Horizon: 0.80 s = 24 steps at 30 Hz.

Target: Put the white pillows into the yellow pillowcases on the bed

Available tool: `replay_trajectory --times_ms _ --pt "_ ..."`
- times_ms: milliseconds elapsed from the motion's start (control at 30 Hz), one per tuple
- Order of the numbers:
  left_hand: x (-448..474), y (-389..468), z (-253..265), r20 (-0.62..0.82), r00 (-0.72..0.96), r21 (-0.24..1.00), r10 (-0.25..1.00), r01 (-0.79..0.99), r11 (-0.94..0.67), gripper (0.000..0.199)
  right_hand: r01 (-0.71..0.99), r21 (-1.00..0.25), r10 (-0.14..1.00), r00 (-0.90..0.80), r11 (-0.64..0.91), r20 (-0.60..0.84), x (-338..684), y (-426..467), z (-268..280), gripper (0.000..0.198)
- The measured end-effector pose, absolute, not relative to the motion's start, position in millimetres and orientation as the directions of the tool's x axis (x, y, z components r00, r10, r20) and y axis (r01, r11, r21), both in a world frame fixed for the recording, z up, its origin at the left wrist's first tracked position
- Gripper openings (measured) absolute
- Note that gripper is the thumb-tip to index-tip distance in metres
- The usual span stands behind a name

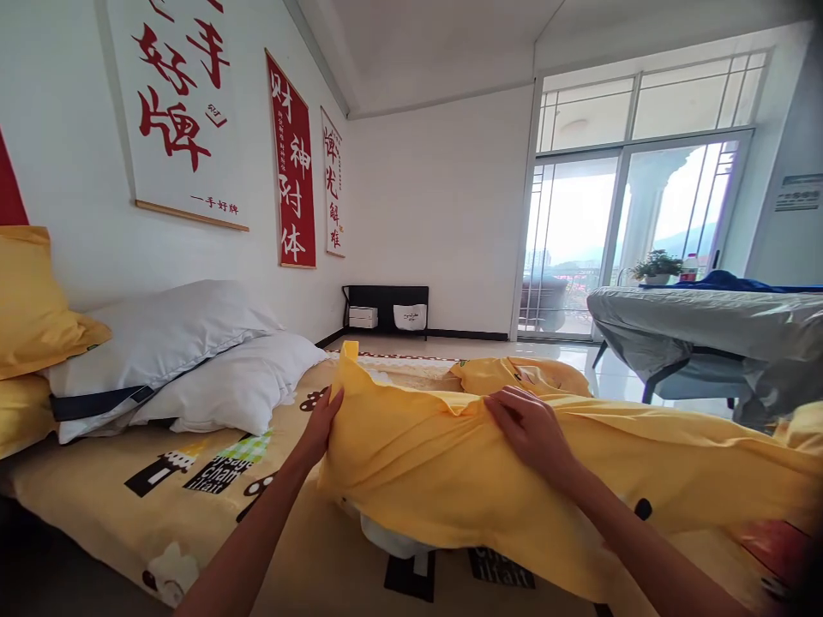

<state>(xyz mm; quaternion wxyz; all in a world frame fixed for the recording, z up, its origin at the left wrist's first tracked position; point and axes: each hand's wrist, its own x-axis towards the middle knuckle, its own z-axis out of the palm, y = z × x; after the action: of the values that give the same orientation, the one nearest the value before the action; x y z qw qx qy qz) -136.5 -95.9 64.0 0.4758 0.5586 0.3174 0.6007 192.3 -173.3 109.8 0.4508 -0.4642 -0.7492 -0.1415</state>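
Patterned bedspread [96, 514], bearing one yellow cloth cover [437, 463], long axis running left to right before the person, left hand [323, 424] gripping its left end, right hand [528, 428] clasping its far edge nearer mid-length.

A passage exists left of the left hand [325, 420], over a flat stretch of bed sheet [193, 518], bounded on its far side by white pillows [248, 383]. Between that hand and the right hand [525, 431], the yellow cloth [411, 450] forms a raised barrier, and beyond it a yellow bundle [556, 375] further obstructs reach.
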Motion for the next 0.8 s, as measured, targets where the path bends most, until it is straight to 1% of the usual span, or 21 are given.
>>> replay_trajectory --times_ms 67,133,233,333,400,433,467,533,600,633,733,767,800 --pt "-122 -106 69 0.369 0.063 0.907 0.927 -0.242 -0.345 0.061 0.818 -0.184 0.473 -0.12 0.545 0.873 195 -181 112 0.034" --pt "-109 -115 75 0.424 0.007 0.888 0.906 -0.202 -0.414 0.054 0.821 -0.127 0.351 -0.094 0.556 0.931 193 -190 120 0.028" --pt "-89 -125 83 0.512 -0.183 0.834 0.839 -0.129 -0.537 0.043 0.821 -0.09 0.169 -0.008 0.564 0.986 178 -203 139 0.021" --pt "-77 -130 85 0.551 -0.369 0.76 0.749 -0.149 -0.633 0.043 0.827 -0.061 0.005 0.07 0.559 0.998 162 -211 152 0.019" --pt "-77 -130 84 0.548 -0.448 0.706 0.706 -0.204 -0.678 0.045 0.834 0.015 -0.077 0.034 0.552 0.996 159 -213 154 0.016" --pt "-80 -128 84 0.537 -0.467 0.688 0.703 -0.24 -0.685 0.045 0.838 0.07 -0.098 -0.02 0.541 0.995 161 -212 153 0.015" --pt "-83 -124 84 0.516 -0.474 0.682 0.714 -0.277 -0.677 0.045 0.843 0.134 -0.104 -0.094 0.521 0.99 166 -211 150 0.014" --pt "-92 -115 84 0.456 -0.477 0.712 0.751 -0.311 -0.63 0.041 0.839 0.278 -0.061 -0.283 0.468 0.957 178 -208 143 0.012" --pt "-100 -103 83 0.429 -0.501 0.773 0.752 -0.227 -0.592 0.036 0.818 0.385 0.031 -0.439 0.428 0.898 195 -207 135 0.011" --pt "-103 -96 83 0.436 -0.521 0.797 0.734 -0.155 -0.583 0.034 0.812 0.409 0.073 -0.478 0.417 0.875 204 -208 131 0.011" --pt "-110 -80 82 0.493 -0.588 0.808 0.642 0.035 -0.588 0.029 0.833 0.409 0.146 -0.488 0.373 0.861 238 -222 119 0.006" --pt "-112 -75 81 0.499 -0.615 0.804 0.611 0.066 -0.59 0.027 0.858 0.38 0.173 -0.456 0.346 0.873 253 -229 114 0.005" --pt "-114 -71 80 0.496 -0.64 0.804 0.587 0.084 -0.588 0.026 0.894 0.313 0.208 -0.389 0.321 0.898 270 -238 109 0.006"
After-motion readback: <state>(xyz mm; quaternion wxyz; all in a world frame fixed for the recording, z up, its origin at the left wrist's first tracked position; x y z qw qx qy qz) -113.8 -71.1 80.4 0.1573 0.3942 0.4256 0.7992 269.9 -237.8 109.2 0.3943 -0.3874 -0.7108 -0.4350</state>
